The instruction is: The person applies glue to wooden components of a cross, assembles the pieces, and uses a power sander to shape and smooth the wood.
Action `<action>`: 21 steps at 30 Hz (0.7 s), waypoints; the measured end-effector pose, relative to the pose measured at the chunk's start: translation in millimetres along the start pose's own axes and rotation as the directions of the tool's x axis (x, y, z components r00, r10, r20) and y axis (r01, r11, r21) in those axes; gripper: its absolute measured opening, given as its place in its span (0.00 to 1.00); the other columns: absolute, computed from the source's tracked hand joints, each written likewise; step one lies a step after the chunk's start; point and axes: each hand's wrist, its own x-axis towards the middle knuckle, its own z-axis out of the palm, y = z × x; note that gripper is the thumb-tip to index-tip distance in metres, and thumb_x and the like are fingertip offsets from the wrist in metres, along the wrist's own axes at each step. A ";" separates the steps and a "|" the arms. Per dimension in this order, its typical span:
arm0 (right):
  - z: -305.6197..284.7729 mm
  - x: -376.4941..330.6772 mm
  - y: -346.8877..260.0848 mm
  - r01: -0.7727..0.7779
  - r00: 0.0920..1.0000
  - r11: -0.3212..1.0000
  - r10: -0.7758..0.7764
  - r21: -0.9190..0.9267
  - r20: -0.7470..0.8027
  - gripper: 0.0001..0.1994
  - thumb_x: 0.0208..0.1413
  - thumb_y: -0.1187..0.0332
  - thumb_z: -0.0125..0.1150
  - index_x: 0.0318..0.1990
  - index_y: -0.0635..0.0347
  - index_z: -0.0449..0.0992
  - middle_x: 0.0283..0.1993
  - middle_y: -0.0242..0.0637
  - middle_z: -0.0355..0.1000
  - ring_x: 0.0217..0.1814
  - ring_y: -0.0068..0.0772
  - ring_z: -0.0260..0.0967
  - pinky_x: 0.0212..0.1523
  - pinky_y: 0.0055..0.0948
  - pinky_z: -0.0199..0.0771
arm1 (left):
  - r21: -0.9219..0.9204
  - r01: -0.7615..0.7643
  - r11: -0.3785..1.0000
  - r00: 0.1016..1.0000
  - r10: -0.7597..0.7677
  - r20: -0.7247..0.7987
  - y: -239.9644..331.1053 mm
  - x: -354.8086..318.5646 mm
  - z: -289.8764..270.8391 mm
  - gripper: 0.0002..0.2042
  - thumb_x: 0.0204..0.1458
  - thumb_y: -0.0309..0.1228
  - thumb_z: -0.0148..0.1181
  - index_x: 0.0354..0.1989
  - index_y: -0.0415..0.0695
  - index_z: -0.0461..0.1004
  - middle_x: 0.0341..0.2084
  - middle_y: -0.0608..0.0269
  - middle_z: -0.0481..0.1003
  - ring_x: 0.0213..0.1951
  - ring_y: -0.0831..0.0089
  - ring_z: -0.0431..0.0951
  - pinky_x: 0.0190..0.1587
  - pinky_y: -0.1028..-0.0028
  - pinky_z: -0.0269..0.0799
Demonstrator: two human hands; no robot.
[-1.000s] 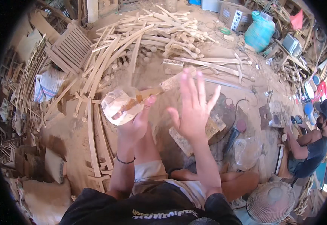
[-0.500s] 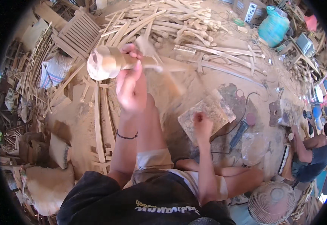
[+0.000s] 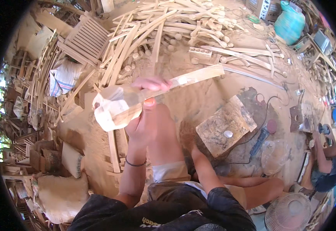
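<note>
**One Hand Holds Up the Wood**

The person holds the wood piece (image 3: pixel 118 109) up off the floor (image 3: pixel 202 96), near the bent left knee (image 3: pixel 161 123). It has a fat, chunky end on the left and a long, thin end that points right and away. The left hand (image 3: pixel 149 103) is wrapped around it just beside the fat end, fingers over the top and thumb below. The right hand (image 3: pixel 188 131) is apart from the left one, low down, just left of the block (image 3: pixel 214 136). It is dark and blurry, so one cannot tell if it holds or touches anything.

A tight grip beside the fat end looks smart, because that end is likely the heavy one. A loose grip could let the wood piece tip or twist. The thin end sticks out far, so it needs lots of room when it turns. A small white thing (image 3: pixel 228 134) sits on the block. The power tool (image 3: pixel 261 141) lies just right of the block, so it helps to mind its cord (image 3: pixel 267 107).
</note>
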 end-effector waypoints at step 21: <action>-417.7 -101.4 0.6 0.099 0.492 0.925 0.274 0.366 -0.826 0.10 0.48 0.74 0.76 0.39 0.49 0.87 0.29 0.29 0.65 0.33 0.35 0.64 0.37 0.37 0.60 | -0.092 0.137 0.986 0.988 -0.130 0.080 14.6 -22.4 57.6 0.16 0.56 0.26 0.58 0.52 0.34 0.76 0.49 0.49 0.78 0.55 0.58 0.76 0.63 0.59 0.67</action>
